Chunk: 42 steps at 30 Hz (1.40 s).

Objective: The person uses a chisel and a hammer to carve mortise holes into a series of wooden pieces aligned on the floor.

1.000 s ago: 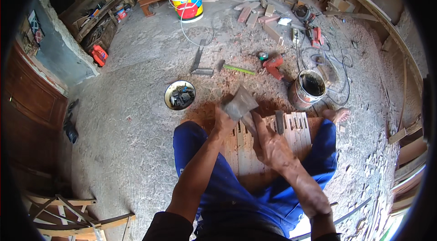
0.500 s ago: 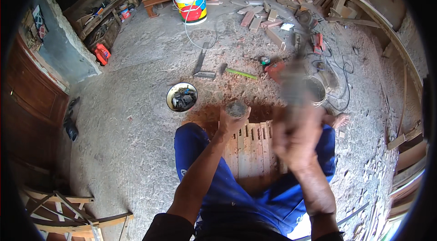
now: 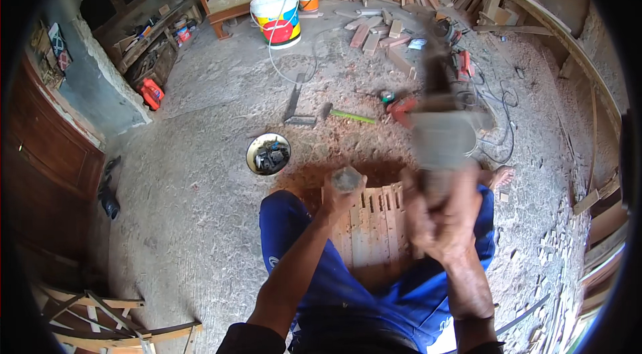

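My left hand (image 3: 338,201) is wrapped round an upright chisel, whose worn, round grey butt (image 3: 346,180) points up at me; its blade is hidden below the fist. My right hand (image 3: 449,220) grips a mallet (image 3: 441,136) raised to the right of the chisel, its grey and dark shape smeared by motion. Between my blue-trousered legs lies a row of pale wooden pieces (image 3: 361,240) side by side, with dark slots cut near their far ends. Wood dust and chips lie around them.
Ahead lie a hammer with a green handle (image 3: 351,116), a dark metal square (image 3: 294,103) and a red power tool (image 3: 401,112). A bowl of dark metal parts (image 3: 269,153) stands left. A colourful bucket (image 3: 277,19), wood offcuts (image 3: 374,33) and a cable (image 3: 508,103) are farther off.
The blurred mallet and my right hand have shifted slightly. My left hand keeps its grip on the chisel, a little lower in view, as the whole view has tilted slightly.
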Each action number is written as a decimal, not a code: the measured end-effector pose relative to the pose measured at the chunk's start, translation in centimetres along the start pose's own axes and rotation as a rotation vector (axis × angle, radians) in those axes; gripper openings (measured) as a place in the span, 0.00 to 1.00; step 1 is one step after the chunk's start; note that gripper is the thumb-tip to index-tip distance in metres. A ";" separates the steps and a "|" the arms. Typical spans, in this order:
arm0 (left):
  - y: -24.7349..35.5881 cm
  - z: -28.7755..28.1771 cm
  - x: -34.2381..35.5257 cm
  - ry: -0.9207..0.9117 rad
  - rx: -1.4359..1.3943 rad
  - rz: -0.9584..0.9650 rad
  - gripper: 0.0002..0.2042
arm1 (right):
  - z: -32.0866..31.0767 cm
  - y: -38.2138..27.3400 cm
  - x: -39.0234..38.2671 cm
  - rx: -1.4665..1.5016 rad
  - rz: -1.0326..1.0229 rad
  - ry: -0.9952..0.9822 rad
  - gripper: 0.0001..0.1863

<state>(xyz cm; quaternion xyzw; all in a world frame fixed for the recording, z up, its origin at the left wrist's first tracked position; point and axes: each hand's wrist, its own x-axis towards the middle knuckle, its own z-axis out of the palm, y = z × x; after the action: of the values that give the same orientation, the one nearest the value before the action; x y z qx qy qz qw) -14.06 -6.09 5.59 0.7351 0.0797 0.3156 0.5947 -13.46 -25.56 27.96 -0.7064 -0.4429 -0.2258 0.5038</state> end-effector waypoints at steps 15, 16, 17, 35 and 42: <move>-6.4 -0.6 4.0 0.196 -0.427 -0.091 0.14 | 1.1 0.5 -2.3 -0.011 0.378 -0.508 0.45; -6.3 -0.1 3.9 0.221 -0.375 -0.063 0.15 | 2.3 1.0 -1.8 -0.082 0.146 -0.314 0.44; -4.9 1.3 3.5 0.235 -0.307 -0.035 0.15 | 2.2 2.4 -2.5 -0.101 0.221 -0.387 0.44; -12.7 1.1 9.7 0.382 0.110 0.109 0.04 | 7.8 13.0 -0.5 -0.229 0.199 -0.829 0.36; -10.9 1.3 13.1 0.325 0.578 0.068 0.05 | 5.5 11.7 -8.6 0.094 0.896 -0.657 0.31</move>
<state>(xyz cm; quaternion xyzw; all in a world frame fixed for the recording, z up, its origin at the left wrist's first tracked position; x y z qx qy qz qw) -0.23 2.38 0.26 0.8156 0.2350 0.4128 0.3304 -8.50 -25.15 13.20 -0.8357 -0.2427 0.2627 0.4168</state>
